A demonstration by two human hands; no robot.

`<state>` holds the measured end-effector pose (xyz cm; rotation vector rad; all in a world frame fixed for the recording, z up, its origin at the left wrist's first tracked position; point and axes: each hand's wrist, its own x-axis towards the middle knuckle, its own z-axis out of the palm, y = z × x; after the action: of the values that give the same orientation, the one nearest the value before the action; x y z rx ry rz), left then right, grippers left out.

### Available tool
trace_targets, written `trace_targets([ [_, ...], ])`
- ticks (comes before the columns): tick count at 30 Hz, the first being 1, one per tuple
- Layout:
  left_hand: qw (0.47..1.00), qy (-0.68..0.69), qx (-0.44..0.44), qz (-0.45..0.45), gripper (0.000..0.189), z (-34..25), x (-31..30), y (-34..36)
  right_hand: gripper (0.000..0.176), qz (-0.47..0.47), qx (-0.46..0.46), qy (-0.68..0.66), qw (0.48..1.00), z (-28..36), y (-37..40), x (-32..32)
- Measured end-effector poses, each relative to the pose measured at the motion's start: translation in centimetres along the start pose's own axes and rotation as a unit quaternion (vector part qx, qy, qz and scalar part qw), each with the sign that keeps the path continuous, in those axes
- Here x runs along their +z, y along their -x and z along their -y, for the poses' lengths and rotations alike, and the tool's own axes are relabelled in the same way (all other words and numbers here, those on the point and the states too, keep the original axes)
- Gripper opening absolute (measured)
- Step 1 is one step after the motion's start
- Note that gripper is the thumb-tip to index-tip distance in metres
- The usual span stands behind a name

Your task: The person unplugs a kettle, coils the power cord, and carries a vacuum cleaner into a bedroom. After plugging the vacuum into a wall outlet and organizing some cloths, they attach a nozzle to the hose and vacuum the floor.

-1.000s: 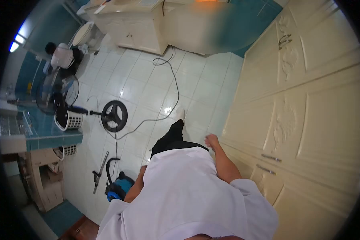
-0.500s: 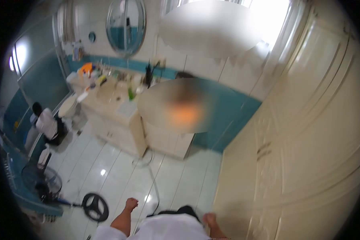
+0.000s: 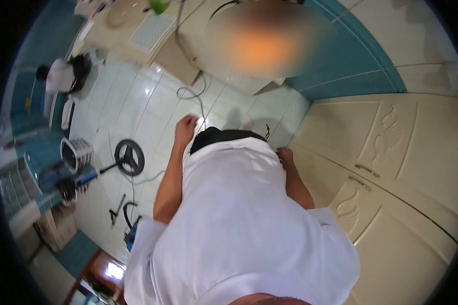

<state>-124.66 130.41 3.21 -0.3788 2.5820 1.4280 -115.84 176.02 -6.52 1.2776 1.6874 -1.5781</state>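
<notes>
My left hand (image 3: pixel 185 128) hangs in front of my left side above the tiled floor, its fingers loosely curled with no object showing in them. A thin grey cable (image 3: pixel 202 104) runs along the floor just beyond it. Beside my right hip is my right hand (image 3: pixel 285 155), fingers folded in and partly hidden by the white shirt (image 3: pixel 254 203). The cream cabinet (image 3: pixel 310 168) is the nearest thing to it. A small black strip (image 3: pixel 267 132) lies on the floor a little ahead of that hand.
A sink counter (image 3: pixel 112 38) stands ahead, with a blurred orange patch beyond. Left on the floor are a black three-spoked round base (image 3: pixel 130 158) and a white laundry basket (image 3: pixel 79 153). Another person (image 3: pixel 63 76) is low down at far left. A blue machine (image 3: pixel 131 236) is beside me.
My view has tilted down and turned, so more of my shirt and both forearms show. The mirror and window have left the view. Both hands stay low at my sides.
</notes>
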Motion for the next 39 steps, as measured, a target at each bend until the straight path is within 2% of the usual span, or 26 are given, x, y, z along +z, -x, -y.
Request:
trace_targets([
  [2, 0.996, 0.048, -0.031, -0.063, 0.036, -2.1, -0.8, 0.9, 0.021, -0.001, -0.090, 0.048, 0.995, 5.0, -2.2, -0.9],
  [3, 0.995, -0.033, -0.057, -0.069, 0.038, -0.9, -0.8, 0.7, 0.018, 0.078, -0.156, 0.101, 0.979, 7.6, -5.0, -3.2],
  [4, 0.992, -0.068, -0.064, -0.084, 0.040, -0.7, -1.0, 0.8, 0.023, 0.022, -0.189, 0.093, 0.977, 8.2, -6.3, -3.8],
  [5, 0.987, -0.096, -0.023, -0.128, 0.039, 0.6, -0.7, 0.3, 0.023, 0.000, -0.184, 0.081, 0.980, 10.9, -6.8, -4.0],
  [6, 0.988, -0.031, -0.026, -0.148, 0.034, -1.5, -1.2, -1.7, 0.023, -0.052, -0.190, 0.132, 0.971, 17.2, -4.2, -2.5],
  [7, 0.981, 0.076, -0.041, -0.176, 0.027, -5.2, -1.3, -4.1, 0.020, -0.061, -0.136, 0.095, 0.984, 19.0, -7.1, -3.0],
  [8, 0.980, 0.079, -0.020, -0.182, 0.027, -8.2, -2.7, -7.4, 0.016, -0.083, -0.093, -0.042, 0.991, 20.3, -6.6, -2.4],
  [9, 0.973, 0.079, 0.010, -0.218, 0.023, -10.7, -4.1, -9.8, 0.012, -0.057, -0.143, -0.013, 0.988, 20.9, -5.8, -2.8],
  [10, 0.963, 0.083, 0.042, -0.254, 0.019, -13.7, -5.1, -12.9, 0.012, -0.061, -0.146, -0.024, 0.987, 21.1, -5.5, -2.6],
  [11, 0.940, 0.047, 0.148, -0.303, 0.021, -18.0, -6.5, -16.2, 0.012, -0.072, -0.126, -0.038, 0.989, 22.0, -5.8, -2.3],
  [13, 0.929, 0.008, 0.214, -0.301, 0.019, -24.9, -10.0, -22.7, 0.014, -0.091, -0.095, -0.043, 0.990, 22.5, -4.6, -1.9],
  [14, 0.903, -0.015, 0.271, -0.334, 0.017, -27.3, -9.1, -27.5, 0.016, -0.092, -0.067, -0.052, 0.992, 21.8, -6.4, -1.4],
  [15, 0.852, -0.057, 0.359, -0.377, 0.016, -30.3, -10.4, -31.0, 0.019, -0.098, -0.040, -0.055, 0.993, 21.0, -5.4, -1.0],
  [16, 0.827, -0.118, 0.391, -0.386, 0.020, -33.0, -11.8, -34.1, 0.022, -0.096, -0.031, -0.031, 0.994, 20.1, -4.9, -0.5],
  [17, 0.848, -0.118, 0.365, -0.366, 0.025, -36.8, -13.0, -35.5, 0.022, -0.101, -0.021, -0.024, 0.994, 18.5, -5.3, -0.2],
  [19, 0.849, -0.150, 0.353, -0.363, 0.028, -39.7, -14.0, -40.4, 0.023, -0.059, 0.013, -0.099, 0.993, 15.0, -5.6, -0.4],
  [21, 0.858, -0.162, 0.336, -0.352, 0.031, -40.9, -14.1, -44.3, 0.026, -0.103, 0.066, -0.077, 0.989, 15.0, -3.1, 1.4],
  [23, 0.864, -0.227, 0.333, -0.303, 0.029, -41.0, -13.7, -46.7, 0.026, -0.096, 0.074, -0.045, 0.992, 13.5, -1.7, 2.3],
  [27, 0.876, -0.273, 0.285, -0.279, 0.026, -40.9, -13.1, -48.5, 0.026, -0.065, 0.068, -0.040, 0.995, 11.1, -0.9, 2.8],
  [29, 0.857, -0.242, 0.331, -0.313, 0.024, -40.3, -13.0, -48.7, 0.026, -0.058, 0.056, -0.043, 0.996, 10.8, -0.8, 2.5],
  [30, 0.860, -0.242, 0.326, -0.310, 0.024, -40.2, -13.0, -48.7, 0.026, -0.053, 0.048, -0.046, 0.996, 10.8, -0.8, 2.4],
  [33, 0.866, -0.246, 0.315, -0.300, 0.025, -40.2, -12.9, -48.6, 0.026, -0.058, 0.037, -0.053, 0.996, 12.4, -0.7, 1.5],
  [35, 0.871, -0.241, 0.293, -0.313, 0.025, -40.3, -12.5, -48.5, 0.023, -0.136, 0.049, -0.085, 0.986, 14.9, -0.1, 1.2],
  [36, 0.883, -0.240, 0.270, -0.301, 0.025, -40.5, -12.6, -48.4, 0.023, -0.140, 0.053, -0.087, 0.985, 15.7, 0.9, 1.1],
  [38, 0.888, -0.228, 0.268, -0.296, 0.026, -40.5, -12.6, -48.2, 0.021, -0.151, -0.025, -0.123, 0.980, 16.5, 2.2, 0.4],
  [39, 0.891, -0.217, 0.264, -0.297, 0.026, -40.6, -12.7, -48.2, 0.021, -0.153, -0.023, -0.128, 0.980, 16.6, 2.7, 0.1],
])
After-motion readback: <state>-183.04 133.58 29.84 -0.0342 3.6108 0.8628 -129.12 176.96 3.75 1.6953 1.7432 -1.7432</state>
